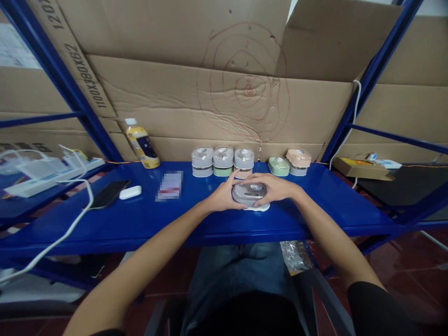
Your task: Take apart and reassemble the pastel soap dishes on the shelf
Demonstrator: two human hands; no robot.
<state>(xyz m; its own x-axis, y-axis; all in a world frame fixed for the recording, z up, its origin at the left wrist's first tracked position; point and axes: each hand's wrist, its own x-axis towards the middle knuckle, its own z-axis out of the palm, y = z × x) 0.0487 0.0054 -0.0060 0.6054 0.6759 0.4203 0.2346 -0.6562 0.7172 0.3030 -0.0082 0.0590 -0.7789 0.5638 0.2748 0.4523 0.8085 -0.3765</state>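
A small grey box with a clear lid is between my two hands, close to the front of the blue table. My left hand grips its left side, thumb toward the front. From the right, my right hand wraps over its back and right side. A white edge shows beneath the box at the front. Behind my hands stands a row of similar lidded boxes: a grey one, a grey-and-green one and a grey-and-pink one. Farther right are a green box and a peach-lidded box.
On the blue table, a yellow-labelled bottle, a blurred-out card, a white earbud case and a dark phone lie to the left. A white cable hangs at the left edge. Cardboard walls the back.
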